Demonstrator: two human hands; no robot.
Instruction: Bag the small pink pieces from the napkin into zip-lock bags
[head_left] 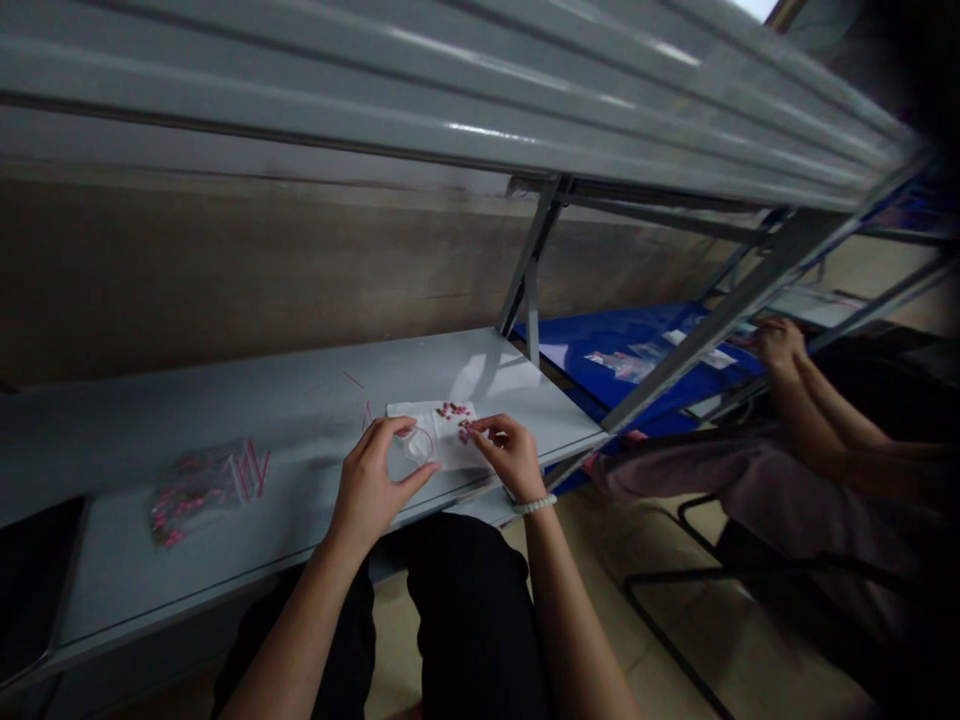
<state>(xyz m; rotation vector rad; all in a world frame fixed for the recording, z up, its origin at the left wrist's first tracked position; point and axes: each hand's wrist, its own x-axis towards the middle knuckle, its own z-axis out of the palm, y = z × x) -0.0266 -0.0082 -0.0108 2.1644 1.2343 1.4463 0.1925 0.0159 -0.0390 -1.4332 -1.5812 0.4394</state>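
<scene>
A small cluster of pink pieces (454,410) was lying on a white sheet of paper (442,450), near the front edge of a grey bench (225,400). A clear round piece of plastic (417,445) was held over the near left part of the sheet, its exact form hard to make out. It was cupped by the left hand (367,490), whose fingers (394,430) were curved around it with the thumb spread apart; whether it was firmly gripped could not be told. The right hand (510,460) was held just beside the cluster, its fingers (480,428) drawn together in a narrow pinch. Whether a piece had been caught between them could not be told, as the pieces were too small. For pieces this small, a light fingertip pinch with the sheet kept flat would probably be best, so that the neighbouring pieces are not scattered.

A beaded bracelet (535,505) was worn on the right wrist. Farther left on the bench lay a clear bag (196,490) of pink pieces, with thin red strands (251,468) beside it. A metal shelf (450,80) ran overhead, and a blue surface (637,345) lay beyond the bench. To the right, a co-worker's hand (776,345) was raised at another work spot.
</scene>
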